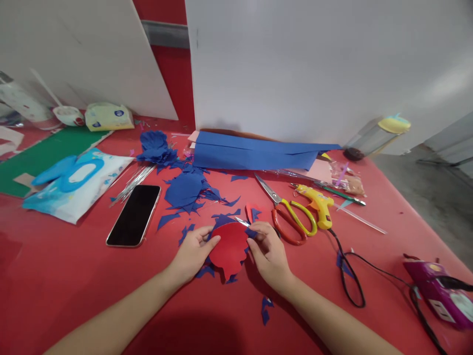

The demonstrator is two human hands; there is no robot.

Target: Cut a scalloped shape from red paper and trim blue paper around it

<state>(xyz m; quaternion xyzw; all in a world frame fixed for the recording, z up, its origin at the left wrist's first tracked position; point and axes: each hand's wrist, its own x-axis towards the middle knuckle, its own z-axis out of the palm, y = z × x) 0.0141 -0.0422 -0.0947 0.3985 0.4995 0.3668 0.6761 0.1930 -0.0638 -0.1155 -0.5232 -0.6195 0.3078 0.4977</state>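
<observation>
My left hand point(194, 251) pinches the left edge of a red leaf- or petal-shaped paper piece point(228, 246). Blue paper point(223, 220) shows behind its upper edge, and jagged blue bits stick out around its sides. My right hand point(269, 249) is closed at the right edge of the red piece, its thumb and fingers at a small blue flap point(251, 232). From under those fingers the silver blades of small scissors point(242, 222) point up and left. Part of a dark handle shows behind the hand; the rest is hidden. Blue scraps point(206, 268) lie under and beside the red piece.
Right of my hands lie large scissors point(291, 219) with red and yellow handles, a yellow glue gun point(317, 202) and its cord. A phone point(133, 215), wipes pack point(79, 185), blue cut pieces point(185, 187) and a folded blue sheet point(251, 152) lie beyond. A purple power box point(438, 291) stands far right.
</observation>
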